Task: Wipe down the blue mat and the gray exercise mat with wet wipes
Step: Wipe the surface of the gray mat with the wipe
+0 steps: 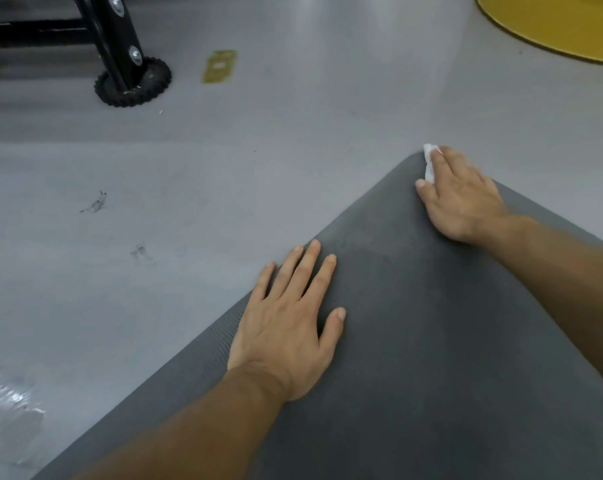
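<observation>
A crumpled white wet wipe (430,164) is pressed flat under the extended fingers of the right hand (463,195), with the thumb stretched out to the side and no curl round the wipe to be seen (only its edges show past the fingertips and beside the forefinger). In the head view, this hand is laid on the far rounded corner of the gray exercise mat (414,341), which is spread on the gray floor (154,237) and fills the lower right of the frame. The left hand (289,320) is rested palm-down on the mat near its left edge, fingers straight and spread, nothing held. A black equipment leg (133,81) with a toothed round foot is seen at the upper left, a small yellow plate (219,66) is set into the floor near it, and a yellow round shape (553,26) is cut off at the upper right. A shiny wet patch (16,400) is visible at the lower left.
</observation>
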